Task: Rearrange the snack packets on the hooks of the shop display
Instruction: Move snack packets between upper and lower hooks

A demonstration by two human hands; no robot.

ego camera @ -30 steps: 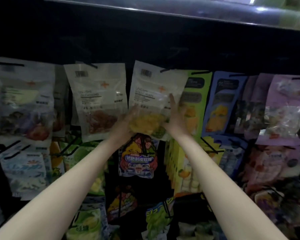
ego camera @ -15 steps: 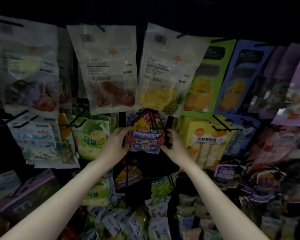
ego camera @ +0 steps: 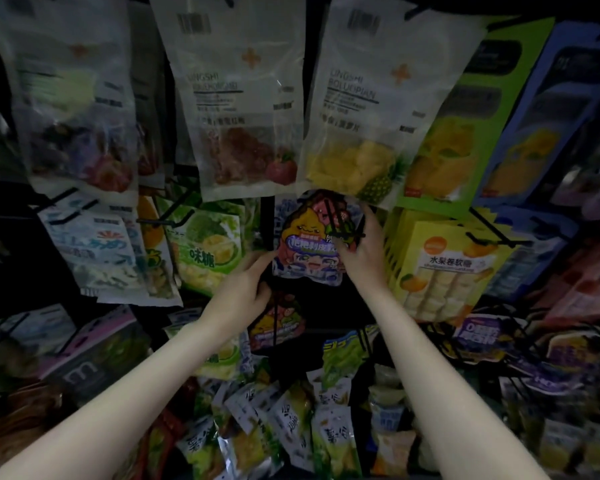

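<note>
Your left hand (ego camera: 246, 289) pinches the lower left edge of the cartoon packet (ego camera: 309, 237); your right hand (ego camera: 362, 244) grips its upper right side at the black hook (ego camera: 340, 223). Packet hangs mid-display, just below the pineapple packet (ego camera: 371, 109), beside the yellow box (ego camera: 444, 258).

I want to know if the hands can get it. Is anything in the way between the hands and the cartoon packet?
No, nothing is between them. Both hands are already on the cartoon packet: the left hand touches its lower left edge and the right hand grips its right side. Only the black hook crosses the packet's front, beside the right fingers.
</note>
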